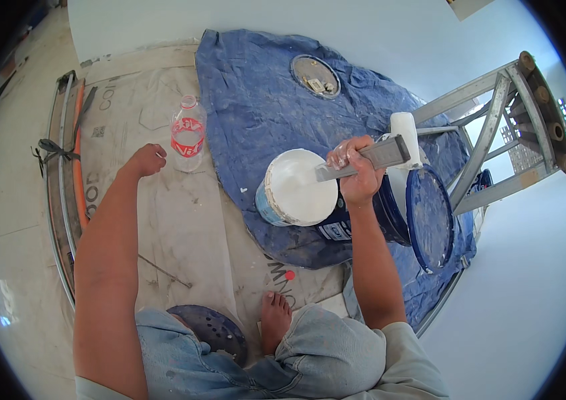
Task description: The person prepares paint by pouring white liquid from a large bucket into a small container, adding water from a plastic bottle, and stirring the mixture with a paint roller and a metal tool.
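My right hand (361, 170), spotted with white, is closed round a flat grey bar (383, 153). The bar lies slantwise across the hand, its lower left end over the white bucket (271, 200), at the rim or in the white paint (300, 187); I cannot tell which. Thick white paint fills this bucket nearly to its rim. My left hand (148, 161) hangs with curled fingers, apart from everything, just left of a clear plastic bottle (188, 137) with a red label. Beyond my right hand, a white paint roller (404, 137) stands up near a dark blue bucket (393, 213).
A blue tarp (250, 87) lies under the buckets, with a round lid (316, 76) on it. A blue lid (432, 220) leans beside the dark bucket. At right stands a metal ladder (483, 147). Tied rails (63, 167) lie at left. A dark disc (220, 333) is by my foot.
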Demonstrator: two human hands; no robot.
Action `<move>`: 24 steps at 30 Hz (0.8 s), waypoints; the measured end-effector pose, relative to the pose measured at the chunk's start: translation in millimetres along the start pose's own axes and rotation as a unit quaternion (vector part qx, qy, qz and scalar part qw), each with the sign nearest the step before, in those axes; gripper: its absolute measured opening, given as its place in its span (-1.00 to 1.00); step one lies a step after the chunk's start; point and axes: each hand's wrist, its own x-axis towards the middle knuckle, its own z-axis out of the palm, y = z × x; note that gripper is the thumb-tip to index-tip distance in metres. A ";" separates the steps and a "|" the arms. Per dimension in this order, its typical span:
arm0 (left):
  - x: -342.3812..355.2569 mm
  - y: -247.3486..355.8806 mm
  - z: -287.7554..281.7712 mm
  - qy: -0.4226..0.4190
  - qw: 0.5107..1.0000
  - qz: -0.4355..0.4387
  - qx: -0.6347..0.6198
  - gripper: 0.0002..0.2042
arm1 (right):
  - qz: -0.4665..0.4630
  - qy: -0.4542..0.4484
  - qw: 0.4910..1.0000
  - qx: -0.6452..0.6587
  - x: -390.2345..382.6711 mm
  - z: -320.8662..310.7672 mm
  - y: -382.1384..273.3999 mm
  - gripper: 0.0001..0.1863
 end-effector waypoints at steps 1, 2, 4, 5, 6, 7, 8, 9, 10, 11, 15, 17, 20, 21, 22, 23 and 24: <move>-2.4 1.3 -0.1 0.008 1.000 -0.005 -0.012 -0.68 | 0.001 0.001 1.000 0.000 -1.1 0.4 -1.4 -0.91; 5.0 -12.3 2.7 0.007 1.000 -0.006 -0.012 -0.68 | 0.033 -0.019 0.997 0.069 -2.2 0.6 -5.3 -0.90; 7.5 -46.5 -7.7 0.030 0.978 0.148 0.142 -0.68 | 0.064 -0.047 0.985 0.152 0.2 3.3 -11.4 -0.90; 8.8 -47.9 -8.0 0.033 0.978 0.147 0.142 -0.68 | 0.091 -0.036 0.986 0.134 2.5 -3.2 -16.5 -0.89; 10.4 -21.5 0.0 0.013 0.993 0.087 0.084 -0.67 | 0.118 -0.019 0.987 0.103 4.3 -17.6 -22.4 -0.88; 5.8 -2.8 0.6 -0.003 0.999 0.021 0.031 -0.67 | 0.118 -0.003 0.991 0.066 5.9 -26.1 -26.8 -0.88; -0.1 3.5 -2.6 -0.001 0.999 0.019 0.031 -0.67 | 0.118 -0.005 0.991 0.068 7.7 -25.4 -25.4 -0.88; -3.6 6.5 -4.2 0.001 1.000 0.006 0.022 -0.67 | 0.093 -0.005 0.995 0.025 9.0 -24.5 -22.7 -0.88; -6.0 8.5 -5.2 0.002 1.000 -0.007 0.012 -0.67 | 0.067 -0.003 0.998 -0.018 9.3 -23.6 -20.2 -0.88; -7.6 10.1 -5.8 0.002 1.000 -0.006 0.013 -0.67 | 0.067 -0.003 0.998 -0.018 7.1 -19.5 -14.4 -0.88; -7.3 -0.7 -10.0 -0.002 1.000 -0.002 0.027 -0.66 | 0.028 -0.022 0.999 0.036 -0.1 4.0 -4.6 -0.91; -7.9 -9.6 -9.6 0.010 0.998 0.020 0.059 -0.66 | 0.044 -0.029 0.994 0.096 -0.7 5.7 -8.2 -0.91; -4.8 5.9 -4.9 -0.004 1.000 -0.027 -0.002 -0.65 | 0.109 -0.025 0.985 0.129 8.6 -17.3 -27.4 -0.91; -5.6 14.6 -4.2 -0.003 1.000 -0.021 0.007 -0.66 | 0.109 -0.033 0.987 0.109 11.0 -22.0 -37.6 -0.90; -9.1 14.5 -4.0 -0.002 1.000 -0.020 0.017 -0.66 | 0.112 -0.040 0.989 0.092 13.1 -22.0 -47.3 -0.89; -8.8 10.6 -4.2 -0.002 1.000 -0.023 0.016 -0.66 | 0.093 -0.062 0.990 0.088 18.0 -20.2 -59.6 -0.89; -9.0 2.2 -7.1 -0.002 0.999 0.002 0.049 -0.66 | 0.076 -0.083 0.990 0.086 22.8 -13.4 -75.5 -0.88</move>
